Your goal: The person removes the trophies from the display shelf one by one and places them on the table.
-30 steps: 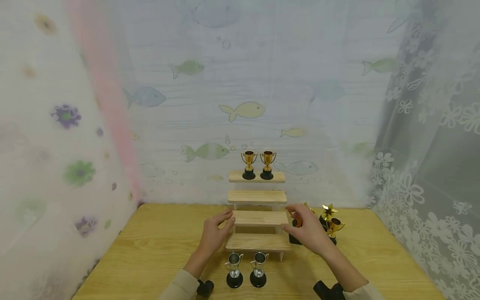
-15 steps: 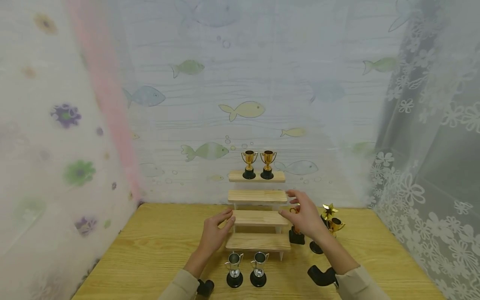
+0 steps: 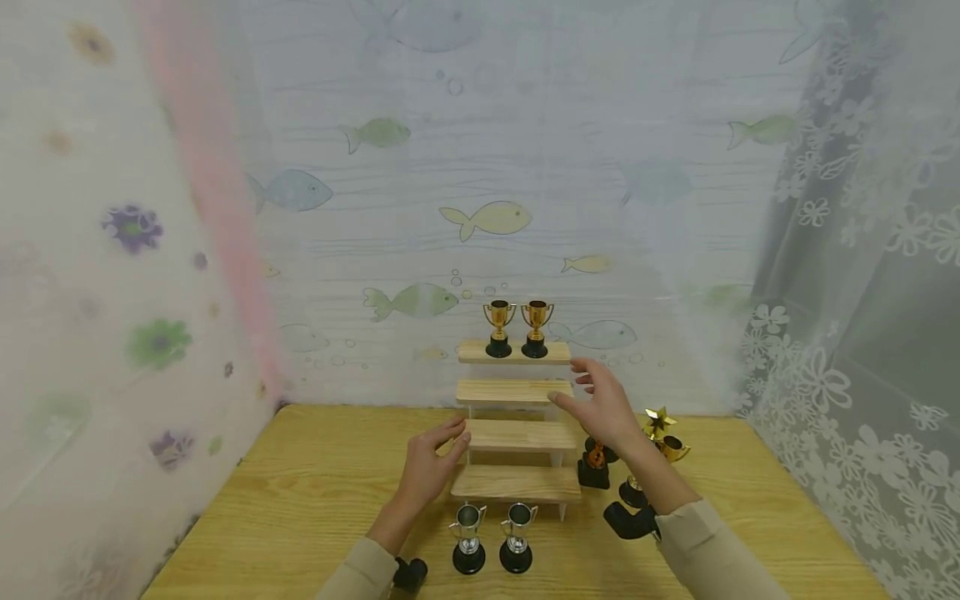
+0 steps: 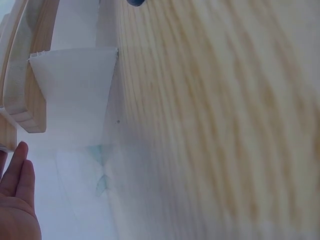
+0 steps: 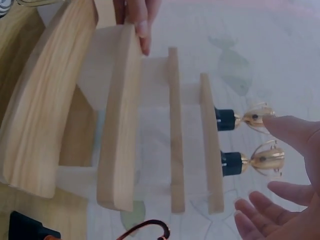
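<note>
A stepped wooden display stand [image 3: 516,482] with pale boards and clear supports stands on the table. Two small gold trophy cups [image 3: 499,321] with black bases are side by side on its top board. My left hand [image 3: 429,467] touches the left end of the second board from the bottom, its fingers fairly straight in the left wrist view. Beside the upper boards' right ends is my right hand [image 3: 609,408], fingers spread and holding nothing. In the right wrist view its thumb overlaps one gold cup [image 5: 262,159]'s neighbour.
Two silver trophy cups [image 3: 468,537] stand in front of the stand. To its right are a dark-based trophy [image 3: 595,471], a gold star trophy [image 3: 657,422] and a gold cup [image 3: 673,448], partly behind the right arm. A fish-patterned curtain [image 3: 405,208] hangs behind.
My right hand has moved up along the stand's right side, from the second board from the bottom to the upper boards. My left hand and the trophies have stayed in place.
</note>
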Motion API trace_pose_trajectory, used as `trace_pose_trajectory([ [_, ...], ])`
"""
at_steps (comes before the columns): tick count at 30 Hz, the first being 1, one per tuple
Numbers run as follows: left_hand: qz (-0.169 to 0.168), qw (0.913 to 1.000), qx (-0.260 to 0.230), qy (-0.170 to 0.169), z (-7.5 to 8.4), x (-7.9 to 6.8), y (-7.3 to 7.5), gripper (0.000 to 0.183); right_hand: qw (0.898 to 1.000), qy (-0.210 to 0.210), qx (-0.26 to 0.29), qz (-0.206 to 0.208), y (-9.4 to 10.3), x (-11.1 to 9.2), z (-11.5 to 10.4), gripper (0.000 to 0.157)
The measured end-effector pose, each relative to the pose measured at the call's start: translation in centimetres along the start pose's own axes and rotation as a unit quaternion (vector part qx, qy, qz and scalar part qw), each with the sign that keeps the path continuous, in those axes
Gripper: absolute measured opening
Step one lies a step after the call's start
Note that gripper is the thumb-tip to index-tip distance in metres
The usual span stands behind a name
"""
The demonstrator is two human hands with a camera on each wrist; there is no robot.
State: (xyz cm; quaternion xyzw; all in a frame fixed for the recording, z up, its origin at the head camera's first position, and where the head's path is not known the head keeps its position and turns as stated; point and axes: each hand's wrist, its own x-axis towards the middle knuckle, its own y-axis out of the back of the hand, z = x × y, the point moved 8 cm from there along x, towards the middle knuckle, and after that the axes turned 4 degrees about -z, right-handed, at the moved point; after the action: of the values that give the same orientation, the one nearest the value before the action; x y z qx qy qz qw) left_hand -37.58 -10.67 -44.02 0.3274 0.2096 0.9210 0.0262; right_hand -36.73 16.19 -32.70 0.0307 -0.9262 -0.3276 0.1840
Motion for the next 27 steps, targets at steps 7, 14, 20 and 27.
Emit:
trace_pose_trajectory([
  [7, -0.008, 0.9997, -0.004, 0.021, -0.6, 0.1, -0.1, 0.034, 1.000, -0.001, 0.005, -0.002, 0.1, 1.3, -0.4, 0.069],
  [14, -0.006, 0.9999, -0.006, 0.013, -0.5, 0.1, 0.0, 0.036, 1.000, 0.000, 0.008, -0.001, 0.1, 2.7, -0.8, 0.071],
  [20, -0.007, 0.9995, -0.007, 0.029, -0.6, 0.2, 0.0, 0.035, 1.000, -0.020, 0.011, -0.002, -0.1, 4.2, -0.8, 0.073],
  [27, -0.009, 0.9998, -0.007, 0.015, -0.2, 0.1, 0.0, 0.035, 0.999, -0.033, 0.016, 0.000, -0.5, 5.4, -0.7, 0.076],
])
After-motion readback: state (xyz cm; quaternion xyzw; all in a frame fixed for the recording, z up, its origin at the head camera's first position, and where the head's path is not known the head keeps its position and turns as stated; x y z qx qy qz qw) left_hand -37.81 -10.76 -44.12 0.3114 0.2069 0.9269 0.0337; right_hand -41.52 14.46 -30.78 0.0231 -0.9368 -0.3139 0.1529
